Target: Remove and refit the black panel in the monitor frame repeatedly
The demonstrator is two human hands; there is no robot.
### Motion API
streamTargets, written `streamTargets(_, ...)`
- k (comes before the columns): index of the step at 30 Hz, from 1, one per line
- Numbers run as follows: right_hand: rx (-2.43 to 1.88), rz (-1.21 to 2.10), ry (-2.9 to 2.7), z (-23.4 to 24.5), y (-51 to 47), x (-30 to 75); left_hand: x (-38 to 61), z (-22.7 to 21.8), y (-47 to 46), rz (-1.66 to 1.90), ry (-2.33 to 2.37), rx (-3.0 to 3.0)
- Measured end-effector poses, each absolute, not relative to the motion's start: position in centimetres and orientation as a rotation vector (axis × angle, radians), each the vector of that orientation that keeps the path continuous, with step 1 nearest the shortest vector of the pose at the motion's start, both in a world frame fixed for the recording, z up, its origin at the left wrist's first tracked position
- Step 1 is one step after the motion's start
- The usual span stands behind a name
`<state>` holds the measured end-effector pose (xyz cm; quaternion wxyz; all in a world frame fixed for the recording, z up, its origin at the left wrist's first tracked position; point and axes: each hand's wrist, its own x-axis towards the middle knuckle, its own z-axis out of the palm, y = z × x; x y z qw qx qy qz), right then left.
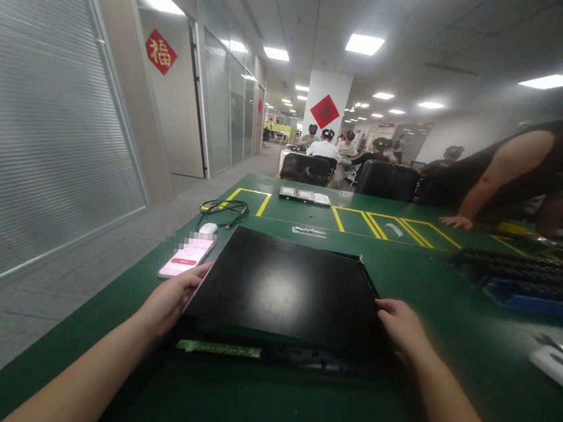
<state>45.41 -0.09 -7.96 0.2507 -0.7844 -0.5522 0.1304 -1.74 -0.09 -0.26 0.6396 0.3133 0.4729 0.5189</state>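
Note:
A flat black case (278, 284), like a computer chassis with a smooth lid, lies on the green table (221, 399) right in front of me. My left hand (174, 297) grips its left edge near the front corner, fingers curled round the side. My right hand (403, 324) holds the right edge, fingers pressed against it. A green label strip (219, 349) runs along the front face of the case.
A phone (186, 258) with a pink screen lies left of the case, a white mouse (208, 228) and a coiled black cable (224, 210) beyond it. Dark trays (526, 277) sit at right. Another person's arm (495, 186) leans on the far table. Seated people work behind.

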Motion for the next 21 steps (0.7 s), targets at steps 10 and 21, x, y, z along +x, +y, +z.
streamTargets(10,-2.142,0.392,-1.458,-7.3,-0.3,45.1,-1.7,-0.4,-0.2,1.176,1.114,0.755)
streamTargets(21,-2.160,0.351,-1.497,-7.0,-0.4,44.9,-1.7,0.1,-0.9,1.133,1.188,0.875)
